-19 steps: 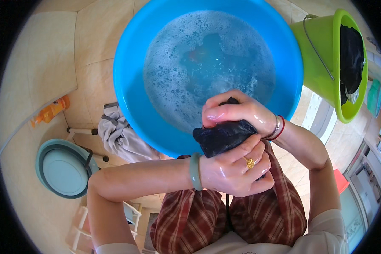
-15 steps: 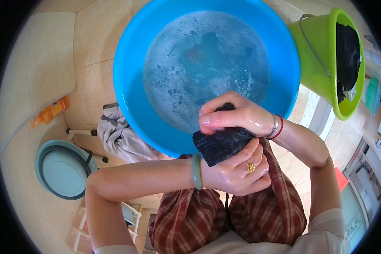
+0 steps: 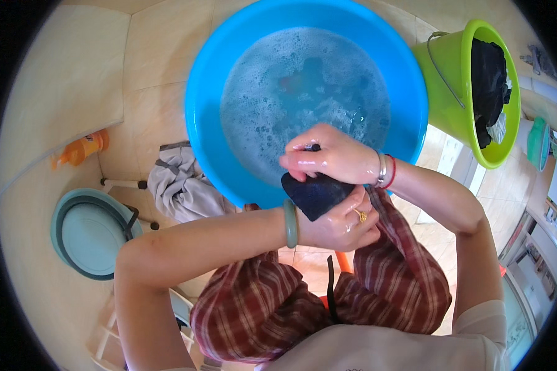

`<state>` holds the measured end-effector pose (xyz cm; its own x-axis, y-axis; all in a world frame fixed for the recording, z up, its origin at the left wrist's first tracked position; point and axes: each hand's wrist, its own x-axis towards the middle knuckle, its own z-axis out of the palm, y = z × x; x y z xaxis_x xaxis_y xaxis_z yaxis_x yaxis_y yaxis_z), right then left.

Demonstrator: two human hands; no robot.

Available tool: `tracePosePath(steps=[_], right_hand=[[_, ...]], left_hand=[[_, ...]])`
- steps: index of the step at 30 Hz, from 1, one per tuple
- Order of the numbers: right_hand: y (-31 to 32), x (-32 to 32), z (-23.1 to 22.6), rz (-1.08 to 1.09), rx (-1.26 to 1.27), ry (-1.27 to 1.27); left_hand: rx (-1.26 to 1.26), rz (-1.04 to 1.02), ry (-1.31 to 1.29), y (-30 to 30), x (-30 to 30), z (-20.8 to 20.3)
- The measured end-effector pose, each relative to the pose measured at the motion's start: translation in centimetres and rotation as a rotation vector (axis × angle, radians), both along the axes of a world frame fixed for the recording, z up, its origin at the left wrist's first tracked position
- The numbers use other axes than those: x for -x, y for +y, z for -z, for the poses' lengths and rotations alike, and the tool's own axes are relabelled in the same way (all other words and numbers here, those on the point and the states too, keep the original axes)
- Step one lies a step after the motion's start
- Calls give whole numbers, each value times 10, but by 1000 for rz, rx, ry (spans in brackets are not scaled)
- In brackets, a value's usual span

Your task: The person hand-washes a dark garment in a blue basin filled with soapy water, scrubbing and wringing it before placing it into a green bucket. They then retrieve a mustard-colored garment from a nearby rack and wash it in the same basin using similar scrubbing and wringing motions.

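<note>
Between my two hands is a wet, dark navy or black cloth, bunched up over the near rim of a big blue tub. My left hand, with a pale green bangle and a gold ring, grips its lower side with curled fingers. From above, my right hand, with a silver bangle and a red cord, pinches the upper part; a small dark bit pokes out between the fingers. Foamy bluish water fills the tub's bottom, and blurred darker shapes lie under the surface.
A lime-green bucket holding dark and white cloth stands right of the tub. Grey cloth lies at its left. Farther left are an orange bottle and a grey-green folding basin. My plaid-covered knees are just below my hands.
The whole view has shifted a little, and my knees are farther apart, with an orange-red piece showing between them. Both hands still grip the dark cloth, which looks more tightly folded.
</note>
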<state>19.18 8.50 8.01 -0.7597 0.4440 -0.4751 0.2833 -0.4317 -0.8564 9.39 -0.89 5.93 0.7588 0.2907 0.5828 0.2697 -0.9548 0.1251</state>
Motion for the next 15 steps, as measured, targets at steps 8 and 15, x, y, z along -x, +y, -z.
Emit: tracePosePath(steps=[8, 15], right_hand=[[-9, 1, 3, -65, -103, -167], [-1, -26, 26, 396, 395, -209]], left_hand=[[69, 28, 27, -7, -9, 2], [582, 21, -278, 36, 17, -28]])
